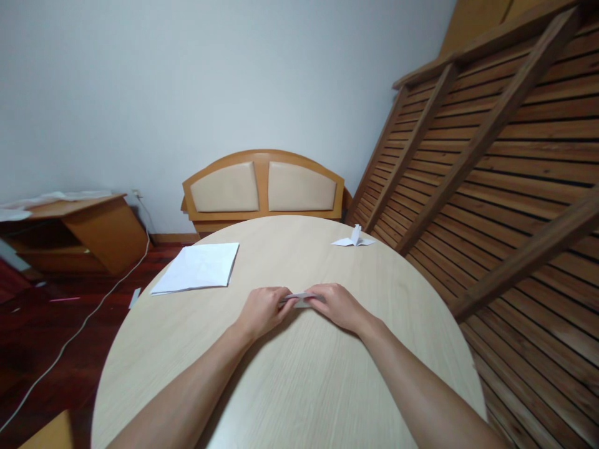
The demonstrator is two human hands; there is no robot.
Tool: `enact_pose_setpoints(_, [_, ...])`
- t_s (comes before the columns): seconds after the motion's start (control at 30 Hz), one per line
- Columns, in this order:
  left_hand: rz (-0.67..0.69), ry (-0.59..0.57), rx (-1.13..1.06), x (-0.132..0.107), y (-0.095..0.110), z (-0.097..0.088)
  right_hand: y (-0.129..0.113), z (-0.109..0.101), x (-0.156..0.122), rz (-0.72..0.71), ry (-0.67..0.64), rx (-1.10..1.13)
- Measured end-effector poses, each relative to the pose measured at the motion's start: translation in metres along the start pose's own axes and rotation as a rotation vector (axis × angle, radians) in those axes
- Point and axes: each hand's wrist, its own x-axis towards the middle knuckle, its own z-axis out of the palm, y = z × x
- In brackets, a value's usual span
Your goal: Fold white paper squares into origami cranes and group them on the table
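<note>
Between my two hands, over the middle of the round table [299, 386], is a small folded piece of white paper [302, 299]. My left hand [266, 310] pinches its left end, with the thumb on the near side. On the right end, my right hand [337, 305] has its fingers closed in the same way. Most of the paper is hidden behind the fingers, so its exact folded shape cannot be made out. A folded white paper crane [355, 237] with spread wings stands on the table's far right, apart from my hands.
A stack of white paper sheets [199, 267] lies at the table's left. Beyond the far edge stands a padded headboard [263, 215]. Wooden slats [491, 174] lean along the right side. A low desk [93, 234] and a white cable [93, 312] are at left.
</note>
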Motion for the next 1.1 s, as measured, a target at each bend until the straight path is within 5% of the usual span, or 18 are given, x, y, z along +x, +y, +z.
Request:
enact_pose_setpoints(0.4, [-0.221, -0.092, 0.065, 0.005, -0.003, -0.001, 0.002, 0.002, 0.002, 0.227, -0.013, 0.126])
enact_pose_setpoints(0.67, [-0.337, -0.048, 0.159, 0.004, -0.001, 0.003, 0.004, 0.004, 0.004, 0.266, -0.002, -0.018])
enact_pose_setpoints(0.83, [-0.024, 0.140, 0.111, 0.002, 0.000, 0.002, 0.007, 0.004, 0.005, 0.306, 0.044, -0.148])
enact_pose_setpoints(0.97, [0.281, 0.044, -0.046, 0.000, 0.001, 0.009, 0.008, 0.004, 0.004, 0.334, 0.065, -0.274])
enact_pose_setpoints(1.1, [0.297, -0.027, -0.130, -0.002, -0.002, 0.018, 0.010, 0.003, 0.002, 0.368, 0.077, -0.372])
